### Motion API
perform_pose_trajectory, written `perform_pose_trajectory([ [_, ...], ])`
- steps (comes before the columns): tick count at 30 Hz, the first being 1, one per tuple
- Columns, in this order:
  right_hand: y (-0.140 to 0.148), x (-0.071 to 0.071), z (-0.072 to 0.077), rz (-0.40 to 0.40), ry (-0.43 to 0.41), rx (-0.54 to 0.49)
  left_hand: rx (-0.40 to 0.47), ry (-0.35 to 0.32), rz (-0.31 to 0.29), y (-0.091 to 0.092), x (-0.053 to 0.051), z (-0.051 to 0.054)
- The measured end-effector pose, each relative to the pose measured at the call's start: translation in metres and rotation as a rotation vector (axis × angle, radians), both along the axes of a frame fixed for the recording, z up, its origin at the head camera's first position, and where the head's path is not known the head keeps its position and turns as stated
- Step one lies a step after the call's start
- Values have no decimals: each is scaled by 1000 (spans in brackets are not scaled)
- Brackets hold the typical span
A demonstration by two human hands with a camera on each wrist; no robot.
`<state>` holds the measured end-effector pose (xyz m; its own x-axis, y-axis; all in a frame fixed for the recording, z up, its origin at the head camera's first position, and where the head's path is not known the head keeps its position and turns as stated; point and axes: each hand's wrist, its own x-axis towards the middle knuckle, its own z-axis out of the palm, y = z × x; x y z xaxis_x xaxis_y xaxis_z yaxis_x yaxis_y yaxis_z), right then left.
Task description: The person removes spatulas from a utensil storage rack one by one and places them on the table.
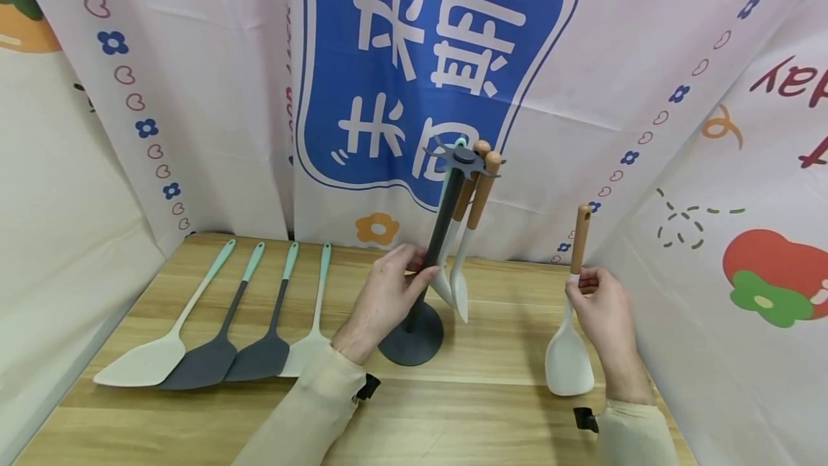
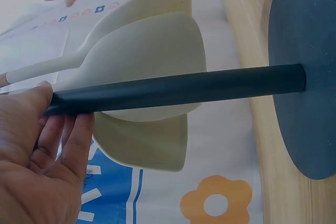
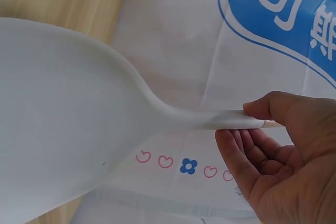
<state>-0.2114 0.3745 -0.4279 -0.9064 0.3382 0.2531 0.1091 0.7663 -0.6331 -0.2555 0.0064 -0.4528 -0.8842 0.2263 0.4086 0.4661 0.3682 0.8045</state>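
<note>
The left hand point(image 1: 390, 295) grips the dark pole point(image 1: 443, 225) of a utensil stand with a round base point(image 1: 412, 336); in the left wrist view, thumb and fingers hold the pole point(image 2: 178, 88). Utensils with wooden handles point(image 1: 481, 193) and pale heads point(image 2: 152, 61) hang from the stand's hooked top point(image 1: 464, 157), with a mint handle end behind. At the right, the right hand point(image 1: 604, 315) pinches a white spatula point(image 1: 569, 362) with a wooden handle, upright, head down. The right wrist view shows thumb and fingers on the neck of this spatula point(image 3: 68, 114).
Several mint-handled turners lie side by side on the left of the wooden table point(image 1: 440, 423): a cream one point(image 1: 145, 362), two dark grey ones point(image 1: 205, 362) and a pale one point(image 1: 304, 352) near the left forearm. A printed cloth point(image 1: 213, 92) hangs behind the table.
</note>
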Motion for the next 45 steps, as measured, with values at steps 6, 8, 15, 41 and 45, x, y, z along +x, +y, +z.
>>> perform_pose_trajectory([
  [6,11,-6,-6,4,-44,25,-49,73,1,-1,1,0],
  [8,15,-7,-6,4,-58,41,-59,83,3,-1,2,0],
  [15,30,-13,-8,42,-119,105,-89,99,3,-3,0,1],
  [41,93,-36,-34,64,-302,227,-64,48,-15,-9,-7,-1],
  [45,103,-36,-36,71,-333,239,-64,44,-20,-10,-7,0],
])
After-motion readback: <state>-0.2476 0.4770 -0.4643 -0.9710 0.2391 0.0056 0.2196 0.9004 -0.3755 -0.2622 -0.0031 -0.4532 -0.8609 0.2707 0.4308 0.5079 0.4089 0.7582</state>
